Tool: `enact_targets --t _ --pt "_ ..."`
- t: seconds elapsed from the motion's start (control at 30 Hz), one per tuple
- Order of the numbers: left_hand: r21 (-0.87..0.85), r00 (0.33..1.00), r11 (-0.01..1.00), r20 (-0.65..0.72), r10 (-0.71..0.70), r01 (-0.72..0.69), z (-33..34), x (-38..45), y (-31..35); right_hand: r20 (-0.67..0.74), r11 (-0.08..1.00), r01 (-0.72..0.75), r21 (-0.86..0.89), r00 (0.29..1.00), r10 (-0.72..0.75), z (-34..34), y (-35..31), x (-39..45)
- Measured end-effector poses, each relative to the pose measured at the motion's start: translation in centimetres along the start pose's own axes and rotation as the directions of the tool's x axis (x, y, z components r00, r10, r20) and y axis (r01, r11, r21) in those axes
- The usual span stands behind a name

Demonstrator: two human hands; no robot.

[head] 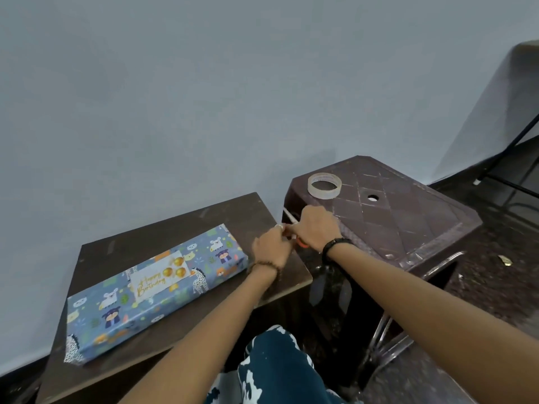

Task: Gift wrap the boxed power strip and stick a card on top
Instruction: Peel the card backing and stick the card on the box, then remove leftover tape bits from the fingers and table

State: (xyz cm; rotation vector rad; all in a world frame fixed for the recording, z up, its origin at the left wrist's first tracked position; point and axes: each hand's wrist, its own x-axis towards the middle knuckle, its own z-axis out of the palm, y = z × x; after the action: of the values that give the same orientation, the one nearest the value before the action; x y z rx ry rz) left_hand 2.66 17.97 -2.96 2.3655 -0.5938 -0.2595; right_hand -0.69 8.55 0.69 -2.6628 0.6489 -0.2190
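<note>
Blue wrapped box (151, 290) carded | right grip (313, 227) clamps scissors (294, 228) | left grip (271, 247) unclear

Glossy printed paper on box (154, 290), scuffed plastic stool (408, 217)

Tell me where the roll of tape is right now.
In the head view the roll of tape lies flat on the far left corner of the plastic stool, right of the table, just beyond both hands.

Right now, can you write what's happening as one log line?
wrapped box on table, card on top | both hands meet at stool edge, right hand holding scissors | tape roll on stool
</note>
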Motion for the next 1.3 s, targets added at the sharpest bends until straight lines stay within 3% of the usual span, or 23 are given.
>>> enact_targets --t 0.03,0.1,0.27,0.4,0.63,0.77,0.9,0.97,1.07,1.17,1.3 --pt "-0.151 0.999 0.988 0.004 -0.034 0.034 0.7 0.5 1.2 -0.041 0.999 -0.048 0.008 0.998 0.048 -0.4 0.6 0.7" --pt "-0.268 0.999 0.962 0.026 -0.038 0.044 2.3 1.6 3.3 -0.088 0.987 -0.156 0.035 0.983 0.159 -0.9 2.2 2.1" --pt "-0.095 0.987 0.984 0.044 0.153 -0.149 5.9 4.5 6.2 -0.133 0.937 -0.349 -0.001 0.929 0.346 -1.2 7.0 4.2" --pt "-0.012 0.98 0.986 0.106 0.169 -0.169 8.1 5.5 6.4 -0.191 0.918 -0.349 -0.186 0.93 0.315 -0.5 9.5 4.4" --pt "-0.023 0.975 0.98 0.099 0.197 -0.195 7.9 4.5 5.2 -0.198 0.93 -0.288 -0.229 0.949 0.245 -0.5 8.9 4.6" --pt "-0.029 0.986 0.986 -0.041 0.161 -0.163 4.2 1.6 3.6 -0.21 0.981 -0.135 -0.138 0.972 0.104 -0.2 4.9 3.5" --pt "0.206 0.961 0.965 -0.187 0.201 -0.162 -0.7 -3.7 -1.9 -0.183 0.99 0.13 -0.061 0.973 -0.139 2.1 -1.6 0.6" --pt "0.244 0.932 0.968 -0.335 0.137 -0.055 -3.4 -6.9 -6.0 -0.114 0.965 0.256 -0.049 0.959 -0.26 3.7 -5.0 -1.2" --pt "0.245 0.837 0.958 -0.547 0.009 0.15 -7.0 -10.8 -12.1 0.03 0.909 0.415 0.037 0.909 -0.416 6.7 -10.1 -3.8" --pt "0.331 0.872 0.885 -0.466 -0.147 0.327 -9.2 -12.6 -16.5 0.197 0.811 0.582 0.06 0.79 -0.581 10.5 -14.2 -5.7" --pt "0.44 0.915 0.834 -0.365 -0.173 0.333 -9.6 -12.9 -18.2 0.299 0.698 0.716 -0.039 0.674 -0.675 13.8 -16.2 -7.1"
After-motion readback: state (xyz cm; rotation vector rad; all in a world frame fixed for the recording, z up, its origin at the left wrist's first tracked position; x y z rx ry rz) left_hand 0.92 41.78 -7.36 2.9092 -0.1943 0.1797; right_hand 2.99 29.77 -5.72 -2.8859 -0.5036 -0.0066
